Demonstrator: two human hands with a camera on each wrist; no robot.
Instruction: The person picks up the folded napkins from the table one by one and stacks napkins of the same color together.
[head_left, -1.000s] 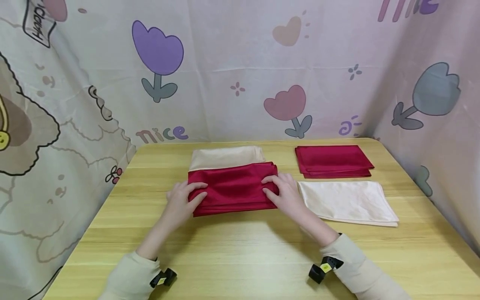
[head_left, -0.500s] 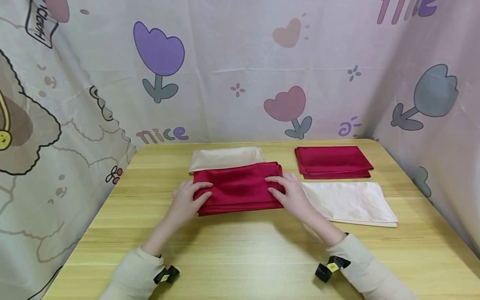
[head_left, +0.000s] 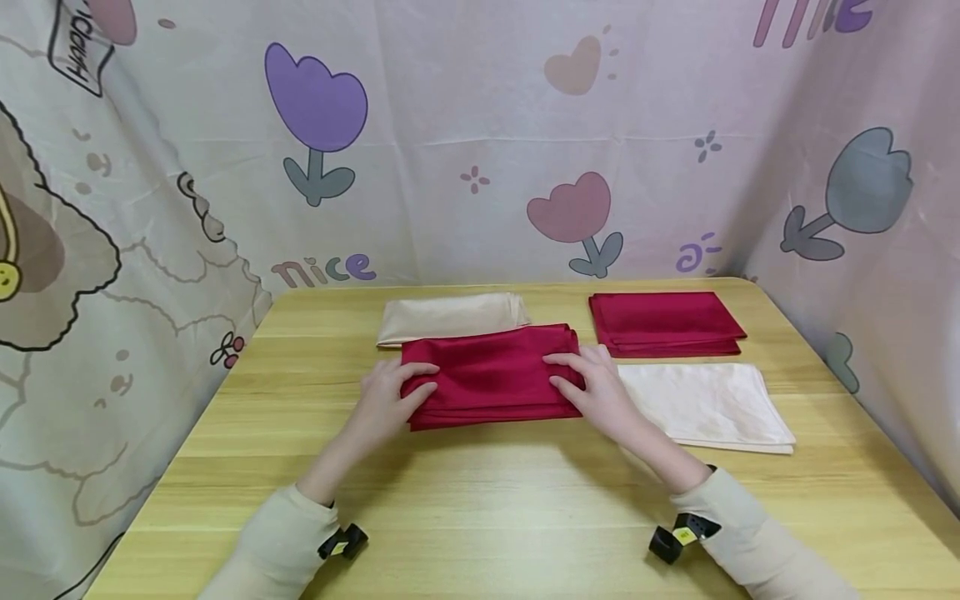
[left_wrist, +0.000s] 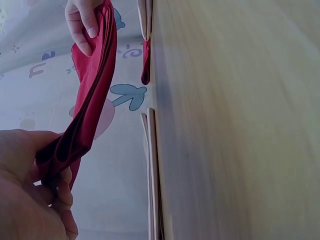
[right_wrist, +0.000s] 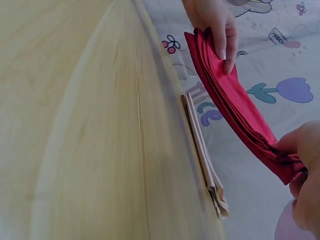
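A folded dark red satin cloth [head_left: 491, 371] is held up off the table between both hands, its layers stacked and sagging slightly in the middle. My left hand [head_left: 390, 393] pinches its left end, thumb and forefinger on the near face and the other fingers behind. At the opposite end, my right hand [head_left: 600, 392] pinches it the same way. In the left wrist view the red cloth [left_wrist: 95, 85] shows its folds edge-on, above the tabletop. The right wrist view also shows the stacked layers, with the left hand [right_wrist: 217, 30] at the far end.
Behind the held cloth lies a folded beige cloth [head_left: 450, 317], partly covered from view. A second folded red cloth [head_left: 667, 321] lies at the back right, with a folded white cloth [head_left: 705, 404] in front of it. A printed curtain [head_left: 450, 167] borders the wooden table [head_left: 480, 517].
Both hands have moved to the right, carrying the red cloth with them. More of the beige cloth's near edge shows now, and the white cloth's left end is more covered.
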